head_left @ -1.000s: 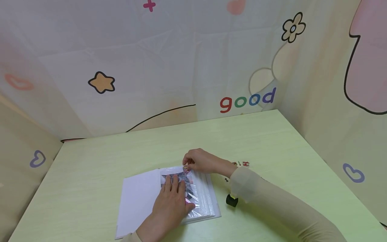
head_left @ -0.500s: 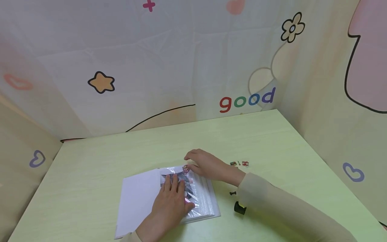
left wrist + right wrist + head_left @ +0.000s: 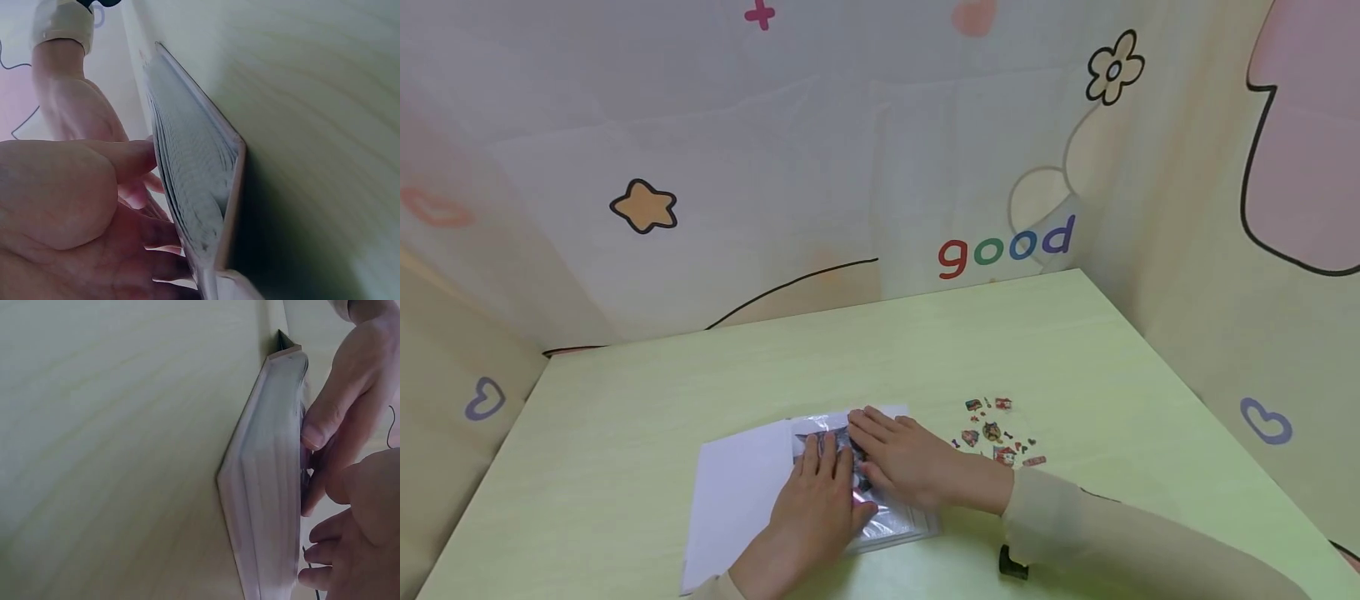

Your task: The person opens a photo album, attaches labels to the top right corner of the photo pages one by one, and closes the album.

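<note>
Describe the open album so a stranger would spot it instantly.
Look at the near part of the pale green table. There, under the left hand and right hand, lies the album, plain white on its left side. Unlike the small colourful stickers to its right, it is thick, with shiny clear pages.

We can't really make out the photo [image 3: 859, 479] in the open album [image 3: 737, 487], since the left hand [image 3: 818, 504] and right hand [image 3: 906, 458] cover most of it, and the right one's lower edge is kinda blurry. The little stickers [image 3: 992, 431] toward the table's [image 3: 625, 467] right edge are mostly too tiny for us. Some black thing [image 3: 1013, 565] nearer the front edge is partly behind the right sleeve [image 3: 1067, 512], and that front edge gets cut off in the head view.
</note>
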{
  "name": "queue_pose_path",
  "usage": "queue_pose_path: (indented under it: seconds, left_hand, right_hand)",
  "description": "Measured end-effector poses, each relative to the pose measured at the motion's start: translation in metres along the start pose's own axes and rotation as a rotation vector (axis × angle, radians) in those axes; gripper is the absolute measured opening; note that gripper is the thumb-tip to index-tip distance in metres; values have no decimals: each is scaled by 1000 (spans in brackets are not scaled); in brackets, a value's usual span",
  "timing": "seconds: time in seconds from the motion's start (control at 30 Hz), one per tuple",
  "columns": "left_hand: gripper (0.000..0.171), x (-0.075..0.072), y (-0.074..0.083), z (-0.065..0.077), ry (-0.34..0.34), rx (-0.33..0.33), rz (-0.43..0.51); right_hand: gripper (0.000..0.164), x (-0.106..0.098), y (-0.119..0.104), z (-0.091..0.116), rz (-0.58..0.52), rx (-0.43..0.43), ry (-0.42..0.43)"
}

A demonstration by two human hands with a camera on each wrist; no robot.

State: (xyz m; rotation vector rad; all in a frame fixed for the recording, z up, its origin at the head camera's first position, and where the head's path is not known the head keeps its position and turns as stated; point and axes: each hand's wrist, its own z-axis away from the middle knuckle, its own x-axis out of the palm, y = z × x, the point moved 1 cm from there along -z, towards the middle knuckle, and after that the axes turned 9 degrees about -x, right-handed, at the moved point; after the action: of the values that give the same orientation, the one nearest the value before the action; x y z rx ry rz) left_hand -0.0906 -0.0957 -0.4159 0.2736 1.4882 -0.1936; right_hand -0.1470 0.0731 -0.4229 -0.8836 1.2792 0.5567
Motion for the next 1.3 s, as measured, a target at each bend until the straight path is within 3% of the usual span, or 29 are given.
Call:
queue_pose_path:
  seconds: [0.33,0.83,1.03,1.3]
  left_hand:
    - [77,2,0,1,13,8,13]
    - [77,3,2,-1,27,8,-67]
    - [77,2,1,-1,6,-3,-79]
    - [78,1,0,-2,-9,-8,-50]
  right_hand:
    - [59,3,-2,-3,141,37,-47]
    - [59,0,1,-11,216,98,-69]
    - [61,-2,9,-16,212,111,-89]
    - [72,-5,22,-22,120,200,-116]
